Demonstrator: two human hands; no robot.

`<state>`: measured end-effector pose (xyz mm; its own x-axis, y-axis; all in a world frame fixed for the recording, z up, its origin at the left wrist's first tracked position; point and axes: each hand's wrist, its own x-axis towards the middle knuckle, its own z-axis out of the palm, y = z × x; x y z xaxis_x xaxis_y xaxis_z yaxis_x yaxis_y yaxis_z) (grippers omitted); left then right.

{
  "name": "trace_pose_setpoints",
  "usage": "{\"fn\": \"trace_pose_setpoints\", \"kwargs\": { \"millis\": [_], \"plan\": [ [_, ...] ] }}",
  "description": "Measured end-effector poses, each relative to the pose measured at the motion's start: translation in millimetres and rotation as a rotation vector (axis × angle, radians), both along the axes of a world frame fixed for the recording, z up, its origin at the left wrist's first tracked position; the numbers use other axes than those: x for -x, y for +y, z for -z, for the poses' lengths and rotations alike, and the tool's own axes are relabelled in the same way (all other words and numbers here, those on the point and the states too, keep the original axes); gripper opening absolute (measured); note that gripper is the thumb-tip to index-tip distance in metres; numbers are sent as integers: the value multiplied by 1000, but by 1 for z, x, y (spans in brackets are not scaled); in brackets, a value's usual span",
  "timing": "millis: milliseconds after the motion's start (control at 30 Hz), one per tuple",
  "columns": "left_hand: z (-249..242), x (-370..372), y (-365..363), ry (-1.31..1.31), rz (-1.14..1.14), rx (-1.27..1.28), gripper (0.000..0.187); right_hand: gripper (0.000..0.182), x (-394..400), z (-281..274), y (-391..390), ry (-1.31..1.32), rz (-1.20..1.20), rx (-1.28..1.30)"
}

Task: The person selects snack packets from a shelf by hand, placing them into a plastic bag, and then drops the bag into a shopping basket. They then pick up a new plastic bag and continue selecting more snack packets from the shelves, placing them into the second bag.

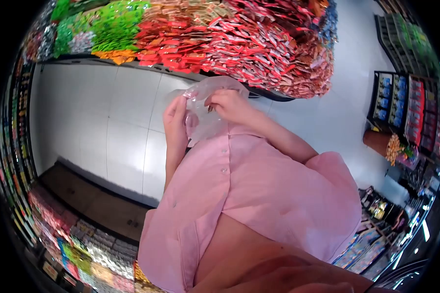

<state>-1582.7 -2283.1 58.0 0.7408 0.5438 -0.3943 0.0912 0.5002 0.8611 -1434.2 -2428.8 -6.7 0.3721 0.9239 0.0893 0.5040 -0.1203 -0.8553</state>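
A translucent plastic bag [208, 119] hangs in front of the pink shirt. My left hand [175, 113] is closed on the bag's left edge, with the thumb and fingers pinched together. Over the bag's right part, my right hand [225, 105] has its fingers bent together around a small dark brown item [210, 108], too small to identify. Some pinkish shapes show through the bag; whether they are contents or the shirt behind is unclear.
Just beyond the bag lies a long display [259, 46] heaped with red, green and orange packets. Another packet display [93, 254] stands at lower left. Shelves [396, 100] and a brown pot [376, 141] are at right. White tiled floor [93, 112] lies between.
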Motion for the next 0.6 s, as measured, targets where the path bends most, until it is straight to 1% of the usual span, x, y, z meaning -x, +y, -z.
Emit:
{"fn": "trace_pose_setpoints", "kwargs": {
  "millis": [67, 133, 200, 300, 333, 433, 533, 600],
  "plan": [
    [4, 4, 1, 8, 33, 11, 36, 17, 17, 6, 16, 82, -4, 23],
    [10, 11, 7, -32, 80, 60, 35, 19, 27, 6, 23, 20, -5, 9],
    [19, 13, 10, -8, 83, 54, 35, 20, 29, 7, 25, -49, -50, -27],
    [27, 19, 18, 9, 74, 82, 35, 19, 32, 4, 18, -72, -46, 3],
    [26, 17, 19, 20, 54, 84, 35, 17, 31, 4, 12, -123, -39, 37],
    [34, 16, 25, 8, 43, 24, 39, 18, 25, -5, -11, -93, -29, 106],
    [29, 13, 26, 13, 50, -19, 42, 19, 19, 6, -38, -11, -49, 172],
    [23, 10, 22, 16, 24, -33, 43, 20, 15, 7, -53, 21, -42, 149]
  ]
}}
